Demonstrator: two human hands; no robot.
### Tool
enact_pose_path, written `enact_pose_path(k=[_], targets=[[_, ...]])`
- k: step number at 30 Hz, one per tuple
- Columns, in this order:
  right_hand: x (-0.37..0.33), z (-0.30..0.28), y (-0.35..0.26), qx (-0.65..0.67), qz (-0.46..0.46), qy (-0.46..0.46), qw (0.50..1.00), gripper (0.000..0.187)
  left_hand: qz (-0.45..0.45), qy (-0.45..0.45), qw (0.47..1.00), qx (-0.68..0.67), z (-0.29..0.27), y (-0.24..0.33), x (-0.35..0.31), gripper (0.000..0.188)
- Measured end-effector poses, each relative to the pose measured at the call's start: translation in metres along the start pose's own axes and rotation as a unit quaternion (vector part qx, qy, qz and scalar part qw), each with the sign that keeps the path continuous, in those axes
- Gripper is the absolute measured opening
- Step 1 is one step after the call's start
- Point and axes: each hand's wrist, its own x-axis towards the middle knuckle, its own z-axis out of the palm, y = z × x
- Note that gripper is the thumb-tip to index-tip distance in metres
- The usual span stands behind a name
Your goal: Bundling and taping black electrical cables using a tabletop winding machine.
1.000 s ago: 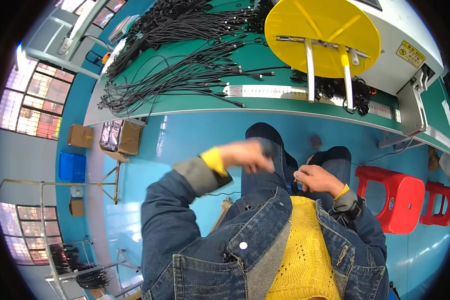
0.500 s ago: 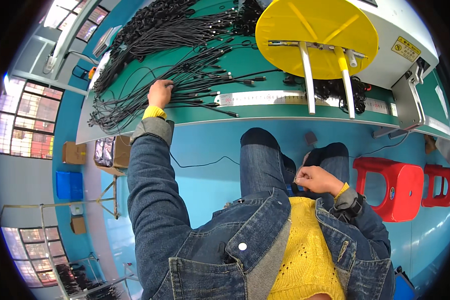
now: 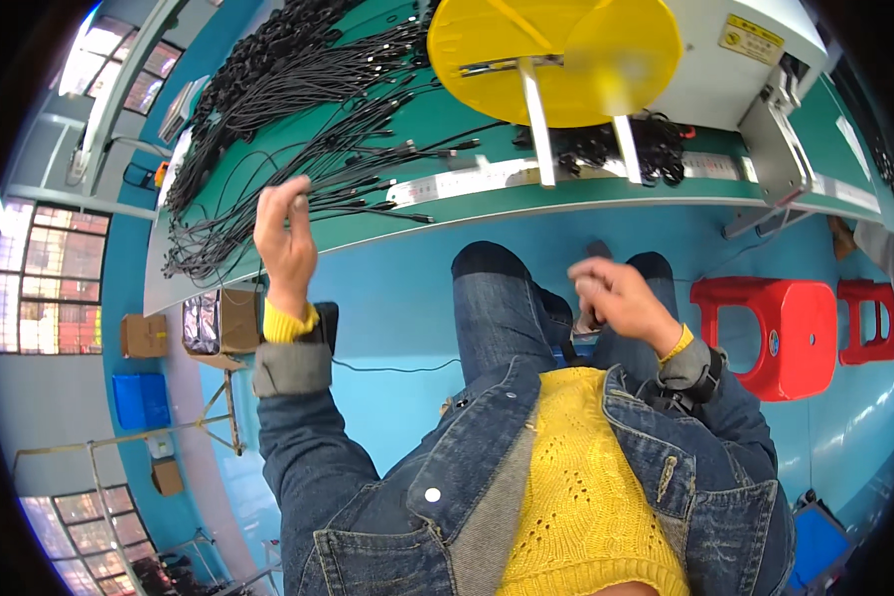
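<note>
My left hand (image 3: 286, 243) is raised in front of the table's near edge, its fingers loosely bent and apart, with nothing visible in them. Just beyond it, a spread bundle of black cables (image 3: 298, 177) lies on the green tabletop (image 3: 368, 221), their connector ends toward the right. Over my lap hovers my right hand (image 3: 624, 300), fingers half stretched and slightly blurred, holding nothing that I can see. Under it, the view of my lap is partly hidden.
A yellow disc (image 3: 487, 84) with white pegs, its right part blurred, stands over a steel ruler (image 3: 437, 189) and coiled black cables (image 3: 661, 149). A white machine (image 3: 715, 84) adjoins it. Red stools (image 3: 805, 333) are at right; cardboard boxes (image 3: 238, 323) stand on the left.
My left hand has lifted off the cables and come back toward me. The right hand has risen from my lap with its fingers loosened. The head view has shifted, and the disc's right part blurs.
</note>
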Motion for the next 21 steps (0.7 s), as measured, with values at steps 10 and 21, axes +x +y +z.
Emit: enact_pose_path(k=[10,21], targets=[[-0.041,-0.016,-0.083,-0.394,-0.424,0.296,0.76,0.036,0.024,-0.075,0.995,-0.056,0.038,0.115,-0.007,0.014],[0.002,-0.046,-0.116,-0.442,-0.475,0.424,0.632,0.025,-0.001,-0.047,0.992,-0.118,0.081,0.169,0.047,0.009]])
